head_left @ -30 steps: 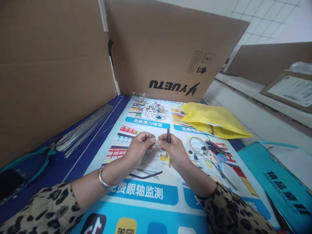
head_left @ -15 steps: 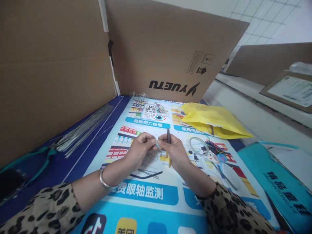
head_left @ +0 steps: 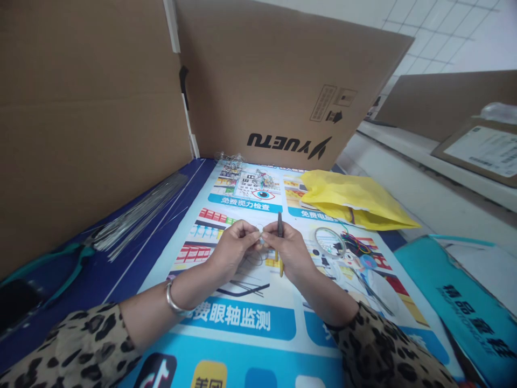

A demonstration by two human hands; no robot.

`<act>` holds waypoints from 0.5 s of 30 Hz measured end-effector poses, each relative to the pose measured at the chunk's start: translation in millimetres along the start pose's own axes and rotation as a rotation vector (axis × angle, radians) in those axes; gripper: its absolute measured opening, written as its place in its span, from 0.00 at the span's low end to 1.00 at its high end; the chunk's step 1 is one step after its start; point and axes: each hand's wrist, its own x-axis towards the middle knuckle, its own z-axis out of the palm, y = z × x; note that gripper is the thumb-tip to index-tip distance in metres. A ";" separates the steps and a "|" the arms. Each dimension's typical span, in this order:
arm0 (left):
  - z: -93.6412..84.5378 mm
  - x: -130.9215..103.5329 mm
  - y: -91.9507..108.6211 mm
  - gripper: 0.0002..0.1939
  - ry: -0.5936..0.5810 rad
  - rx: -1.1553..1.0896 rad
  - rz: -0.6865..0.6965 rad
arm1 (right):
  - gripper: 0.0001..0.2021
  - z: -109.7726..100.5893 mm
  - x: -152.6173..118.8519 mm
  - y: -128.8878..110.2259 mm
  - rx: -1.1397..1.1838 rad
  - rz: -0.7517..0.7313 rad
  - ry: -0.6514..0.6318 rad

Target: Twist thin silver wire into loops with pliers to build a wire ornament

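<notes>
Fingertips of both hands meet above the printed sheet (head_left: pixel 262 317). My left hand (head_left: pixel 234 245) is closed in a pinch on a thin wire (head_left: pixel 260 229), whose loops show between and below the fingers. My right hand (head_left: pixel 291 250) pinches at the same spot and also holds yellow-handled pliers (head_left: pixel 281 268), their dark jaws pointing away from me. Exactly how the wire sits between the fingertips is too small to tell. Below the hands, loose wire pieces (head_left: pixel 246 288) lie on the sheet.
Cardboard panels (head_left: pixel 283 81) stand behind and left. Wire strands (head_left: pixel 137 215) and teal-handled pliers (head_left: pixel 64 253) lie at left. To the right are a clear round roll (head_left: pixel 330 242), coloured cords (head_left: pixel 357 242), tweezers (head_left: pixel 374 293), a yellow bag (head_left: pixel 351 196) and a teal package (head_left: pixel 464 302).
Both hands keep nearly the same place and grip. The fingertips have shifted very slightly.
</notes>
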 end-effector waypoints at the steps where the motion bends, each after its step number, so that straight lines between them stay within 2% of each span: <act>1: -0.2 0.1 0.0 0.11 0.000 -0.001 -0.003 | 0.11 0.0 0.0 0.1 -0.001 -0.001 -0.001; 9: 1.6 0.3 1.5 0.13 -0.007 -0.030 -0.038 | 0.09 0.6 -0.4 -0.7 -0.004 0.000 0.005; 15: -3.6 4.8 7.5 0.12 -0.069 0.016 -0.050 | 0.10 2.0 -1.3 -2.3 -0.005 -0.005 0.018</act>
